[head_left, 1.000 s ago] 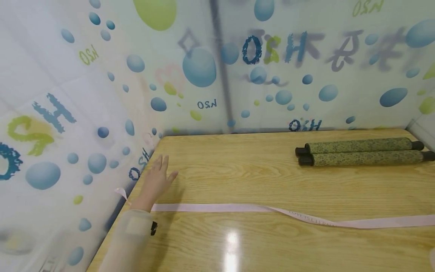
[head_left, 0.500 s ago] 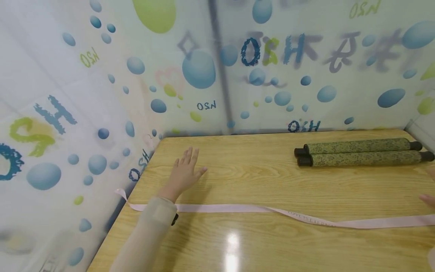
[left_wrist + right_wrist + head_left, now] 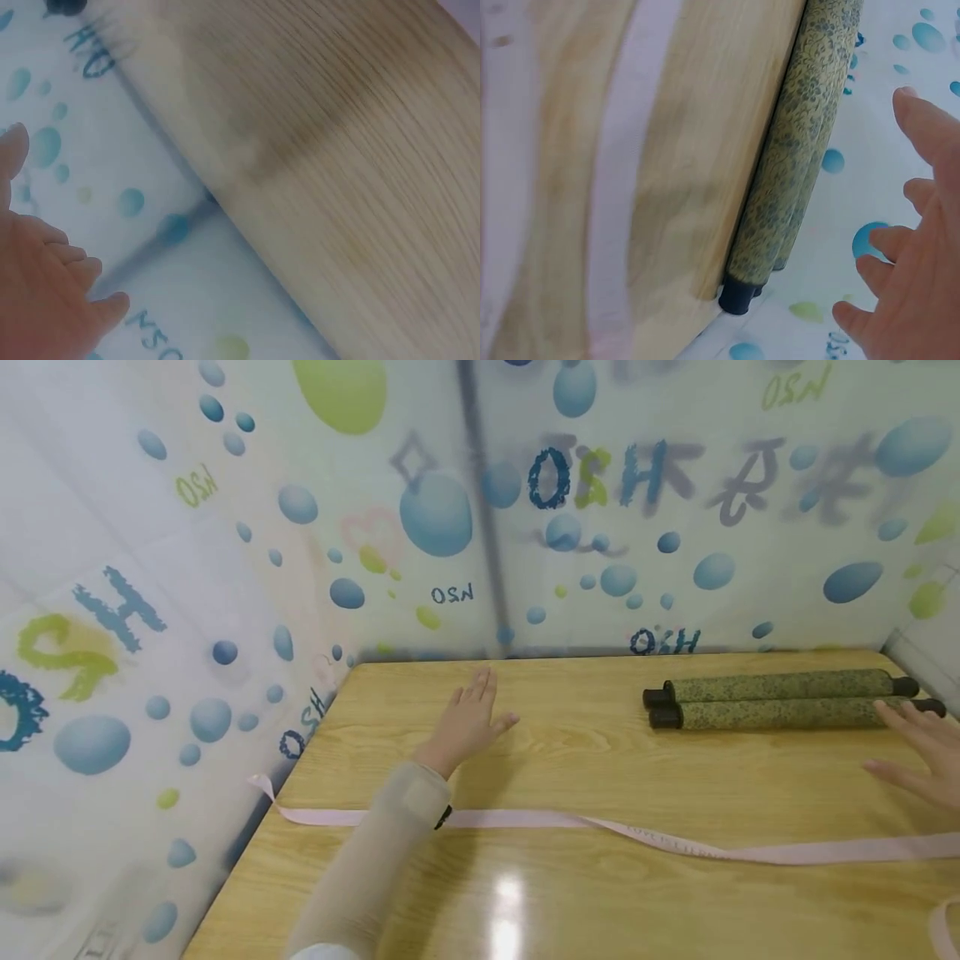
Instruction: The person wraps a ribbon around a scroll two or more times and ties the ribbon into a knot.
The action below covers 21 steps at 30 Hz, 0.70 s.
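Note:
My left hand (image 3: 465,727) is above the wooden table, beyond the pink ribbon, its fingers extended and holding nothing. At the right edge of the head view, my right hand (image 3: 926,756) is spread in front of two rolled scrolls (image 3: 780,700) with patterned green covers and black ends. Nothing is in its grasp either. A long pale pink ribbon (image 3: 517,818) with printed lettering runs across the table, twisted partway along; my left forearm covers part of it. The right wrist view shows the right hand (image 3: 911,247) beside the scrolls (image 3: 791,157), apparently not touching them.
The wooden table (image 3: 570,893) meets printed wall sheets (image 3: 525,552) at its back and left. The ribbon's left end curls up at the table's left edge. Another bit of pink ribbon (image 3: 943,931) shows at the lower right corner.
My left hand has moved from the table's left side toward the middle. My right hand has come into view from the right, near the scrolls. Ribbon and scrolls have stayed put.

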Tool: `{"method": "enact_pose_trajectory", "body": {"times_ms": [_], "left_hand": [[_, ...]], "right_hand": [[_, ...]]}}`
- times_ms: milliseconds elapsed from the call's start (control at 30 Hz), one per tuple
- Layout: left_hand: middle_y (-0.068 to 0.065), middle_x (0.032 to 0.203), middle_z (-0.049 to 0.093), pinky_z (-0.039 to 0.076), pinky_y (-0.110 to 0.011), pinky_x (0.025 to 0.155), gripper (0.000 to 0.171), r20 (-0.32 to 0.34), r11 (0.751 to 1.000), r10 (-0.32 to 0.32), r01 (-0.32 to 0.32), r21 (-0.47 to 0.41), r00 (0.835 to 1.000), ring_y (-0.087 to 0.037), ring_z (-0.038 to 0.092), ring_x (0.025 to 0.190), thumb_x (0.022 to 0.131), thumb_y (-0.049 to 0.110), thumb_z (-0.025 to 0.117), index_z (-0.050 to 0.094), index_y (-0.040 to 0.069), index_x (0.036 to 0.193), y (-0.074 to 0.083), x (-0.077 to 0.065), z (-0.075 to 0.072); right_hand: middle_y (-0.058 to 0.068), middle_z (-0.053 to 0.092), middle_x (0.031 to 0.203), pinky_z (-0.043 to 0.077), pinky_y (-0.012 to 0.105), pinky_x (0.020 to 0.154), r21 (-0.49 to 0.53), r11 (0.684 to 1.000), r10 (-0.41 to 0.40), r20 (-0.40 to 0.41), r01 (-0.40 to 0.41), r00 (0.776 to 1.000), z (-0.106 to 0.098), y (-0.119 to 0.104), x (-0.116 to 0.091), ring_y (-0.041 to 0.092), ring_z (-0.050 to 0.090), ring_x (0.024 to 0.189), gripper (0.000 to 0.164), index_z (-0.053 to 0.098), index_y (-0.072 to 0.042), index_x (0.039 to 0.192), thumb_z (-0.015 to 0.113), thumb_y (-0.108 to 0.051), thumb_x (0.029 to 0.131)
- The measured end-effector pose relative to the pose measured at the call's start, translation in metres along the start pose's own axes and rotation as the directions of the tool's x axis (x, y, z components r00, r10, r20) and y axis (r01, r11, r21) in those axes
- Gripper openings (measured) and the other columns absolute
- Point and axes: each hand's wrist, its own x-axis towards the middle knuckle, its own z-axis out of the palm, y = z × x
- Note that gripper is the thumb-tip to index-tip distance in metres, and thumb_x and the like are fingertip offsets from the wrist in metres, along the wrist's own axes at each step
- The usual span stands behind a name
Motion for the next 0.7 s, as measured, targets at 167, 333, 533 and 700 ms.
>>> {"method": "enact_pose_trajectory", "body": {"times_ms": [167, 333, 533, 700], "left_hand": [[-0.015, 0.155, 0.005, 0.014, -0.046, 0.112, 0.082, 0.016, 0.997, 0.073, -0.074, 0.036, 0.997, -0.026, 0.007, 0.142, 0.095, 0.054, 0.037, 0.007, 0.0, 0.148, 0.031, 0.017, 0.008], [-0.011, 0.156, 0.004, 0.016, -0.044, 0.112, 0.08, 0.061, 0.988, 0.117, -0.123, 0.092, 0.991, -0.022, 0.006, 0.142, 0.095, 0.055, 0.036, 0.007, 0.003, 0.149, 0.066, 0.029, 0.024], [-0.005, 0.156, 0.005, 0.018, -0.04, 0.112, 0.078, 0.094, 0.967, 0.164, -0.179, 0.18, 0.982, -0.017, 0.005, 0.142, 0.095, 0.055, 0.034, 0.005, 0.008, 0.15, 0.103, 0.041, 0.038], [-0.001, 0.156, 0.004, 0.016, -0.036, 0.113, 0.075, 0.082, 0.962, 0.178, -0.191, 0.196, 0.981, -0.014, 0.004, 0.142, 0.095, 0.056, 0.032, 0.005, 0.013, 0.15, 0.133, 0.061, 0.039]], "right_hand": [[0.043, -0.007, 0.139, -0.001, 0.075, 0.093, -0.029, 0.992, 0.122, 0.124, -0.12, 0.985, -0.006, -0.009, 0.026, 0.06, -0.01, 0.126, 0.092, -0.009, -0.001, 0.145, 0.05, -0.048, 0.093], [0.046, -0.001, 0.137, 0.011, 0.079, 0.085, -0.05, 0.995, 0.091, 0.224, -0.082, 0.97, -0.004, -0.012, 0.042, 0.066, 0.0, 0.121, 0.095, -0.01, 0.002, 0.144, 0.049, -0.052, 0.092], [0.044, 0.006, 0.139, 0.022, 0.078, 0.081, -0.086, 0.996, 0.024, 0.205, -0.007, 0.978, 0.006, -0.011, 0.058, 0.067, 0.017, 0.117, 0.096, -0.01, -0.001, 0.146, 0.052, -0.051, 0.091], [0.045, 0.009, 0.138, 0.019, 0.079, 0.082, -0.063, 0.998, 0.03, 0.208, -0.017, 0.978, 0.0, -0.012, 0.073, 0.067, 0.016, 0.117, 0.093, -0.007, 0.003, 0.145, 0.049, -0.051, 0.093]]}}
